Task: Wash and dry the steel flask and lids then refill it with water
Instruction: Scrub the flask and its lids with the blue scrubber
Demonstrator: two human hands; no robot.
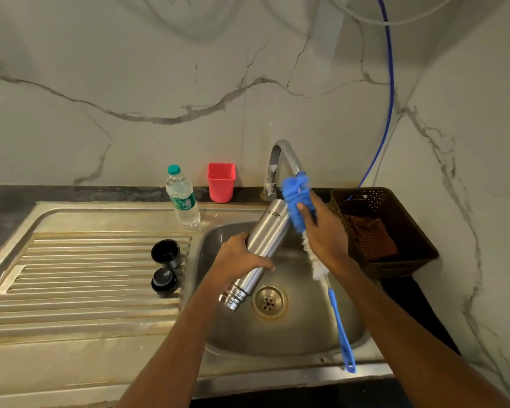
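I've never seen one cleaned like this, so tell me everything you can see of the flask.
The flask is a slim brushed-steel cylinder with dark lettering near its base and a shinier threaded neck, uncapped. It tilts over the sink, neck down near the drain, base up by the tap. The left hand grips its middle; the blue brush, held by the right hand, touches its upper end.

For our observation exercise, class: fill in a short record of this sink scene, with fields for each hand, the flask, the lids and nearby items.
Left hand: grips the steel flask round its middle
Right hand: holds the bottle brush near its head, blue bristles against the flask
Flask: tilted over the sink, threaded neck lowest
Lids: cup lid and inner lid, both on the drainboard
Nearby: water bottle, red cup, brown basket with cloth
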